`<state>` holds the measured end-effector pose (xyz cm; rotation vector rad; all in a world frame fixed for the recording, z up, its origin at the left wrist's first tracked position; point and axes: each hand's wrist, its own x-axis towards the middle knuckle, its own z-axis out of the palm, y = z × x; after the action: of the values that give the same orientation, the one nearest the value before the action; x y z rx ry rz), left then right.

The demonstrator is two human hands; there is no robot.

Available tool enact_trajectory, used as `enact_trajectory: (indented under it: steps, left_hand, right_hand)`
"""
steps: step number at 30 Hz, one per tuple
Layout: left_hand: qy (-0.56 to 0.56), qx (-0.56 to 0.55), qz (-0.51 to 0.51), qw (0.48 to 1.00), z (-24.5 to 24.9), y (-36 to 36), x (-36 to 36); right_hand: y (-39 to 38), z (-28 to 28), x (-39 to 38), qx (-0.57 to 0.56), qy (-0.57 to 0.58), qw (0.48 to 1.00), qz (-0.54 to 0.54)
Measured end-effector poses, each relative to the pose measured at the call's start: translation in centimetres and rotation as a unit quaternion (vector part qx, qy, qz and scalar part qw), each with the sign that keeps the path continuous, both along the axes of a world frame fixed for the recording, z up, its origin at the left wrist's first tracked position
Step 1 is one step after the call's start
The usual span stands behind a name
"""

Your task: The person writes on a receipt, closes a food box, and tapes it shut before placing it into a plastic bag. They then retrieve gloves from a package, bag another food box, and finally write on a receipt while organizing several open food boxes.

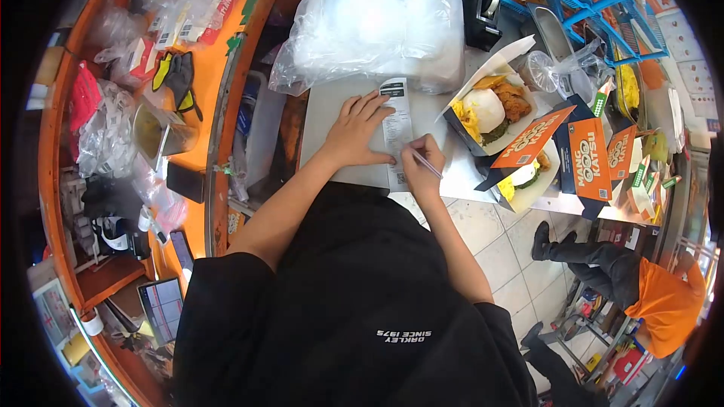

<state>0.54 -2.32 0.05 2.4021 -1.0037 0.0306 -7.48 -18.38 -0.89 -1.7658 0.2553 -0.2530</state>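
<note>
White paper: a long, narrow printed receipt (397, 126) is lying lengthwise on the smooth grey counter (427, 109), showing a dark header block (392, 89) at its far end, rows of print too small to read, and a square code near its near end. The receipt is running between the hands. The left hand (354, 132) is lying flat, fingers spread, its thumb reaching onto the paper, gripping nothing. The right hand (421, 164), fingers curled in, is holding a slim, pale pen (431, 166) at the right edge.
</note>
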Motion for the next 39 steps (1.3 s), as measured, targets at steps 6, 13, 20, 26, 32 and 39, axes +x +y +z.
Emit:
enact_trajectory:
  steps: [6, 13, 20, 26, 32, 39]
  left_hand:
    - [0.005, 0.005, 0.002, 1.000, 0.3, -0.1, 0.0]
    - [0.003, 0.028, -0.005, 1.000, 1.1, -1.0, 0.1]
    - [-0.015, 0.050, -0.010, 0.999, 0.7, -1.3, -0.1]
    - [-0.030, 0.063, 0.021, 0.997, 0.5, -1.4, -1.6]
    - [0.004, 0.059, 0.015, 0.998, 0.2, -0.9, -1.5]
    - [0.029, 0.043, 0.022, 0.998, 0.2, -0.6, -1.5]
  right_hand:
    - [0.1, 1.4, -0.2, 0.003, 0.031, 0.999, 0.022]
    - [-1.5, -2.4, -1.1, 0.000, -0.075, 0.996, -0.049]
    - [-1.9, -1.5, -1.5, 0.052, -0.057, 0.996, -0.034]
    - [-1.8, -1.9, -1.2, 0.096, -0.082, 0.992, -0.025]
    - [-2.3, -1.7, -1.3, 0.139, -0.043, 0.989, -0.023]
    - [-1.4, 0.1, -1.3, 0.182, 0.051, 0.982, -0.012]
